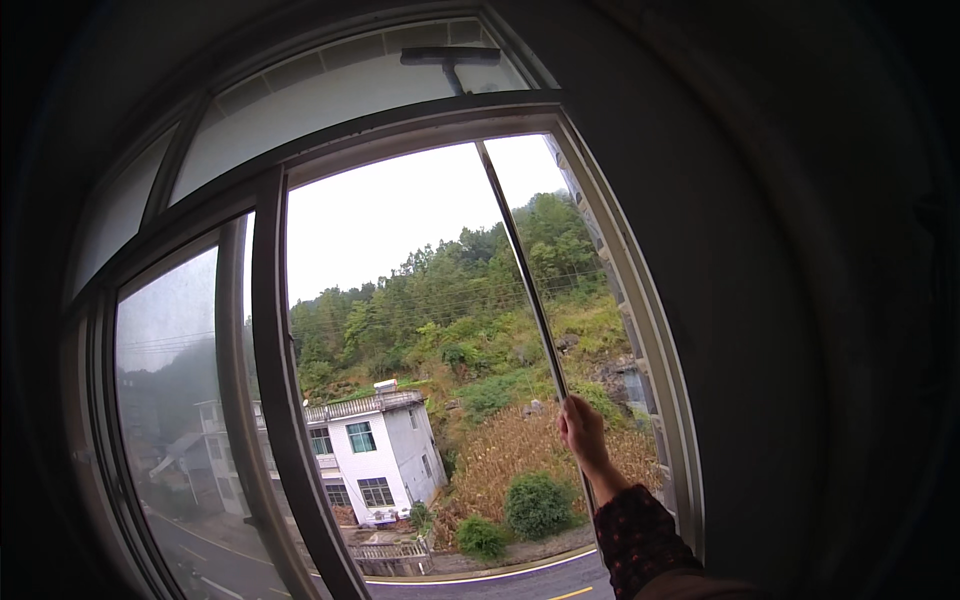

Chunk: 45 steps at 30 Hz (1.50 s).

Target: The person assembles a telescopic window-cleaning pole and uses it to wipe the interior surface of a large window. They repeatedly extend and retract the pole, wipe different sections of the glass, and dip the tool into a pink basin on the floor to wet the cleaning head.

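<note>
My right hand [583,437], in a dark patterned sleeve, reaches through the open part of the window from the lower right. Its fingers are wrapped round the long thin pole [527,275] of a window squeegee. The pole slants up and to the left and passes behind the upper frame bar. Beyond the upper glass pane [330,100], the wide dark squeegee head [450,57] shows near the pane's top right, seen through the glass. A short length of pole continues below my hand. My left hand is out of the picture.
A metal window frame [268,330] surrounds the opening, with a hazy sliding pane [170,400] at left. Dark wall [770,330] lies to the right. Outside are a white house [375,455], a wooded hillside [430,290], bushes [537,503] and a road [500,583] below.
</note>
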Each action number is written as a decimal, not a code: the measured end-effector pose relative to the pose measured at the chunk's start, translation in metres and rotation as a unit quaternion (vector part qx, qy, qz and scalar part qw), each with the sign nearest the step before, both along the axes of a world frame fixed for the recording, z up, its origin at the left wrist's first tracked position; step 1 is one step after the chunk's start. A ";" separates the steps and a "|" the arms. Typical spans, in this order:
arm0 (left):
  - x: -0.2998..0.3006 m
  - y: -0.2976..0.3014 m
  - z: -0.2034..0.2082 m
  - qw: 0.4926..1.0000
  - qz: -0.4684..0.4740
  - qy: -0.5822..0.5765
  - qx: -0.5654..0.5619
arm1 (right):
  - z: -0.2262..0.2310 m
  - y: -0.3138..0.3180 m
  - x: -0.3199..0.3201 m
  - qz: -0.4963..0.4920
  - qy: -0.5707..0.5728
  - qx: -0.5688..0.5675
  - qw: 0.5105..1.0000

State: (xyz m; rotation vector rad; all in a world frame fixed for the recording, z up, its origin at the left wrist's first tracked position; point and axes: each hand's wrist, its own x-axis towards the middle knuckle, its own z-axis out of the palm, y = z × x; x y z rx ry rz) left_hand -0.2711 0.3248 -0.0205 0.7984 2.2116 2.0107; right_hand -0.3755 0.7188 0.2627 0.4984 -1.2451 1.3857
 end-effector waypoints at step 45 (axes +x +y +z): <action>0.015 0.037 0.024 0.980 0.117 -0.048 -0.152 | 0.248 0.062 -0.020 -0.351 0.142 0.076 0.923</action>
